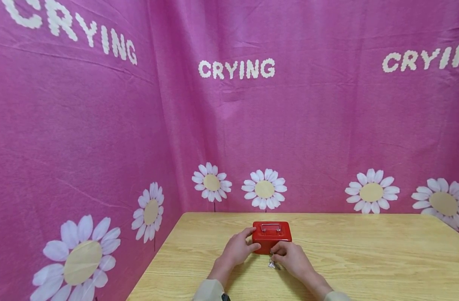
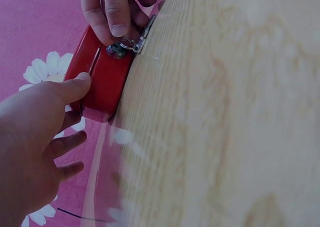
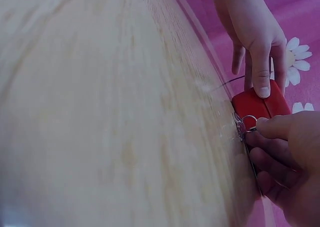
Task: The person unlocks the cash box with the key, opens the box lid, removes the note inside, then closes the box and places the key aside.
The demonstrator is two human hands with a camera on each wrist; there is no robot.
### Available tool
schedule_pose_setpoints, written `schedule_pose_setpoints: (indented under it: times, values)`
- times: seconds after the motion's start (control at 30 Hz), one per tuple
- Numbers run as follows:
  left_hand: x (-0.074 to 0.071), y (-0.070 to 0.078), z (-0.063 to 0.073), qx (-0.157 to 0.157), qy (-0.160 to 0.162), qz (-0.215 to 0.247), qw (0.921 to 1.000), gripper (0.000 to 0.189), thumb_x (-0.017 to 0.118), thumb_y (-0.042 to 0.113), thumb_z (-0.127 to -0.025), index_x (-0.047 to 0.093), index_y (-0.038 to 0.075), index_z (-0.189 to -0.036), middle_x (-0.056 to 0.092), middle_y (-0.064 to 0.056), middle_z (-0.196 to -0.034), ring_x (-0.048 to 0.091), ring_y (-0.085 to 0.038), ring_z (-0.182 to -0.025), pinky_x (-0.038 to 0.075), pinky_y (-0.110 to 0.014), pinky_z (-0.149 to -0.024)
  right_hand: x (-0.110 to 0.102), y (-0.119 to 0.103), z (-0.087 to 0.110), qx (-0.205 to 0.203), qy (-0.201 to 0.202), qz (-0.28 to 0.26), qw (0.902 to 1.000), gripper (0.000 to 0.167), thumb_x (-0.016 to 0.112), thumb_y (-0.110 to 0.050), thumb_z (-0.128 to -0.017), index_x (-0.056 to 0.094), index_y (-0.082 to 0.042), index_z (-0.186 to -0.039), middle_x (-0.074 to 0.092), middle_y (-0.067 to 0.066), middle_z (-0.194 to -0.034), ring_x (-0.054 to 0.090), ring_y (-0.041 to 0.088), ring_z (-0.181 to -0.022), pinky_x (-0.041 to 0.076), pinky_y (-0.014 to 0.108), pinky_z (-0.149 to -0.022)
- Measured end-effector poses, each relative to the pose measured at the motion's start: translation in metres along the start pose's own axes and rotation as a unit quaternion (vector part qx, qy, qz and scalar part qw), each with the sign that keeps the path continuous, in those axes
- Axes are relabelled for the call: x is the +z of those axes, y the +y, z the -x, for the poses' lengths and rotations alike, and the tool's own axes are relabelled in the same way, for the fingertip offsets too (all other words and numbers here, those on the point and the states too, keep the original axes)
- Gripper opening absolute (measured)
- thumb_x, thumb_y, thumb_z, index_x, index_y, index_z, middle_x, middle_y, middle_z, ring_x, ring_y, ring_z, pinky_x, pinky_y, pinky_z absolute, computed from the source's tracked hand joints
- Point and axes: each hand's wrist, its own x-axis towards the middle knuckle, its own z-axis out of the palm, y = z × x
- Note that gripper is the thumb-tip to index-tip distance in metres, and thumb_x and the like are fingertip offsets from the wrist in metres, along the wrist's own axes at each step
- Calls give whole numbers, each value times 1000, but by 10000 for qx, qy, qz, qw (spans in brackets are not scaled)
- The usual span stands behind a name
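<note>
A small red cash box (image 1: 262, 246) with a wire carry handle (image 1: 271, 228) on its lid stands on the table, lid down. My left hand (image 1: 237, 247) grips its left end, thumb on the front face and fingertips at the side; the lower fingers spread away from it. At the front, the thumb and fingers of my right hand (image 1: 292, 259) pinch a key at the round lock (image 2: 116, 50). Their grasp mostly hides the key. From it hangs a metal ring (image 3: 249, 121) with a shiny key bunch (image 1: 271, 264), partly see-through or silvery.
The light wood-grain table (image 1: 365, 251) reaches back to a pink cloth wall (image 1: 308, 125) printed with daisies and white lettering. Another pink cloth side (image 1: 82, 146) borders the table on the left. A dark band (image 1: 225, 297) shows at the left sleeve.
</note>
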Motion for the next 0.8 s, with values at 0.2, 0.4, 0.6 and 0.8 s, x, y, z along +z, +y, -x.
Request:
schedule_pose_setpoints:
  times: [0.2, 0.4, 0.6, 0.8]
  values:
    - [-1, 2, 1, -19, -3, 40, 10000, 58, 72, 31, -91, 52, 18, -144, 59, -3, -142, 56, -30, -129, 44, -55, -107, -1, 1, 0, 50, -41, -171, 9998, 11, 77, -2, -79, 72, -7, -86, 73, 3, -78, 65, 9, -71, 50, 20, -61]
    - [-2, 3, 1, -59, -30, 79, 9999, 59, 72, 31, -91, 52, 19, -144, 59, -3, -142, 57, -31, -128, 44, -55, -107, -1, 0, 0, 277, 78, -80, 9996, 11, 80, -5, -77, 72, -8, -83, 73, 1, -78, 66, 10, -73, 50, 22, -62]
    - [-3, 3, 1, -116, -56, 137, 9998, 59, 72, 32, -91, 51, 20, -145, 58, -3, -143, 56, -32, -129, 43, -56, -107, -1, 1, -1, 526, 93, 78, 9985, 8, 79, -3, -78, 74, -9, -81, 74, 0, -77, 63, 9, -74, 51, 25, -67]
    - [-2, 3, 1, -114, -74, 180, 9997, 58, 71, 32, -91, 51, 20, -144, 58, -3, -143, 57, -32, -128, 43, -56, -107, -2, 1, -1, 707, 36, 59, 9975, 8, 78, -2, -78, 74, -9, -80, 73, -1, -77, 62, 9, -74, 52, 27, -69]
